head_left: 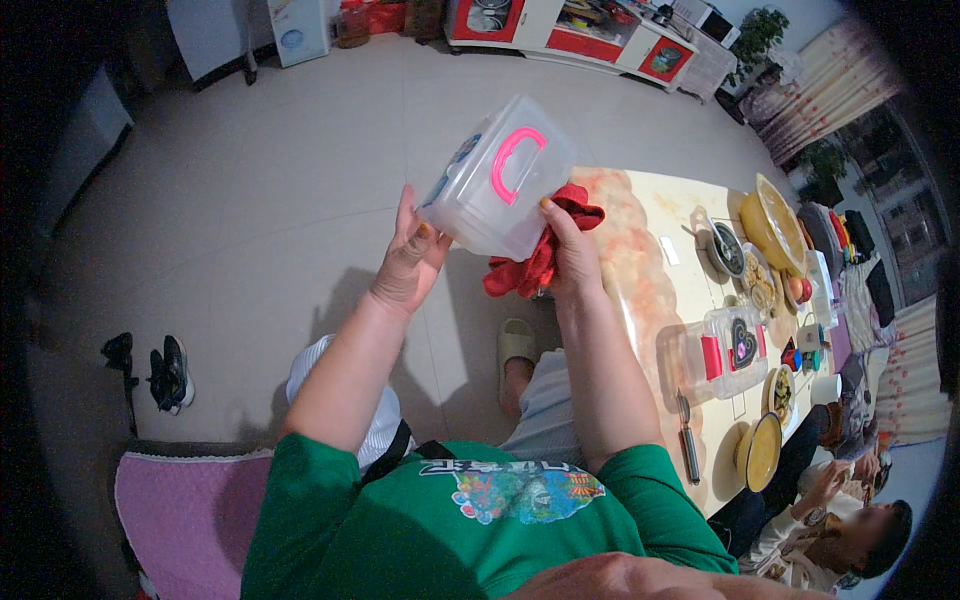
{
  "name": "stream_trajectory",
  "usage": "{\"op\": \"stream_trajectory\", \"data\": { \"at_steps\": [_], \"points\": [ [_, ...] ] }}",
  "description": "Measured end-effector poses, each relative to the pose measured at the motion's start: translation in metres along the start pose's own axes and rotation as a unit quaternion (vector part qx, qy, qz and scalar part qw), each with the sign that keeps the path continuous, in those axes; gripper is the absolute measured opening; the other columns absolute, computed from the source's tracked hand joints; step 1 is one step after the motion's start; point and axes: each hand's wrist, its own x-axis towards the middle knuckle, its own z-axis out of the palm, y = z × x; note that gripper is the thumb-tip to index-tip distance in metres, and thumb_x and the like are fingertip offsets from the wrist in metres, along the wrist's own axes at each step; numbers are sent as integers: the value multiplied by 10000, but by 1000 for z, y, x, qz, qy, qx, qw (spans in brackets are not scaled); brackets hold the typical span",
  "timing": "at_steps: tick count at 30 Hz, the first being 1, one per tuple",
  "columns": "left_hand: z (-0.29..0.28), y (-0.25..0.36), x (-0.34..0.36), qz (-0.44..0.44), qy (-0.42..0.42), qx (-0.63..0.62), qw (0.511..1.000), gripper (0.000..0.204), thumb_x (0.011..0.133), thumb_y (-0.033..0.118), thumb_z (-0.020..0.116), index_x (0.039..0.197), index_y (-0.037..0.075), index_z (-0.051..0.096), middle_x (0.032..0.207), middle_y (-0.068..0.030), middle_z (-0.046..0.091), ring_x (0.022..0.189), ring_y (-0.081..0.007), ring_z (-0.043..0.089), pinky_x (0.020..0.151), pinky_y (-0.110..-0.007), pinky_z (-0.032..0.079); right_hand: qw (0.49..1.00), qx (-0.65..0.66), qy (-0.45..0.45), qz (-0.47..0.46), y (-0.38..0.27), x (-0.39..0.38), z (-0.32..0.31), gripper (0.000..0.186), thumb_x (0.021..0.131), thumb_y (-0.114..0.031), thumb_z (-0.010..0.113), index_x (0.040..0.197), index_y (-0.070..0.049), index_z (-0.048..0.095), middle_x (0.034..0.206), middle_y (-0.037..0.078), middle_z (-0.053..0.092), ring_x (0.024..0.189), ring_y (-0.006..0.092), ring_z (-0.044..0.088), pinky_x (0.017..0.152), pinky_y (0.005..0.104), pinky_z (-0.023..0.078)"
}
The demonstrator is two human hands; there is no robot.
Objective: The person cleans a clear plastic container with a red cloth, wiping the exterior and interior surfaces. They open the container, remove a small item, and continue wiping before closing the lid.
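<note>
In front of me, above the floor, I hold up a clear plastic storage box (470, 205) with a pink carry handle (497, 170), tilted to one side. My left hand (408, 258) supports its lower left corner, fingers partly hidden behind it. My right hand (577, 255) grips a crumpled red cloth (525, 274) against the box's right side, thumb up near the box wall. The cloth hangs out on both sides of that hand. Beside my right forearm, a clear lid with red side clips (735, 378) lies on the table.
At right stands a marble-patterned table (640, 240) with a large yellow basin (773, 225), a dark bowl (727, 250), a yellow bowl (760, 452) and a knife (687, 440). A person (850, 530) sits beyond it. A pink-covered seat (195, 510) and shoes (170, 375) are at left.
</note>
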Motion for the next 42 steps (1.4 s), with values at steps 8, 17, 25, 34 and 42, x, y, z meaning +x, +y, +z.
{"op": "stream_trajectory", "data": {
  "at_steps": [8,17,25,34,42],
  "points": [
    [5,-10,-7,-54,84,69,993,1401,750,489,848,1517,297,-309,1610,-108,207,1497,-293,223,1212,-558,183,988,-105,-16,-108,29,-11,11,266,876,-185,755,1036,-41,598,950,28,642,884,135,612,805,338,513],
    [15,3,-2,-30,58,96,993,1176,796,418,810,1559,262,-71,1555,-90,269,1451,-291,296,1160,-563,319,978,-169,8,-121,38,-23,18,292,857,-202,793,1008,-53,592,928,13,626,847,122,598,782,306,506],
    [19,-7,-8,-79,57,141,985,1186,786,439,799,1564,226,-70,1543,-85,299,1439,-278,306,1143,-544,339,983,-40,75,-161,-5,3,-8,248,945,-223,710,1068,-33,607,1002,32,653,908,159,625,826,340,519],
    [-12,-8,6,-84,118,87,986,966,809,477,770,1506,203,158,1515,-95,357,1380,-296,410,1091,-554,402,991,-116,7,-61,54,-22,20,209,881,-167,766,984,-62,618,908,9,642,821,115,596,752,306,500],
    [11,-7,-6,-111,85,170,976,1161,757,520,797,1572,205,32,1530,-116,328,1399,-298,371,1095,-551,371,982,-95,86,-138,2,11,-20,277,926,-230,729,1102,-50,613,1003,25,626,924,142,587,820,318,496]
  ]
}}
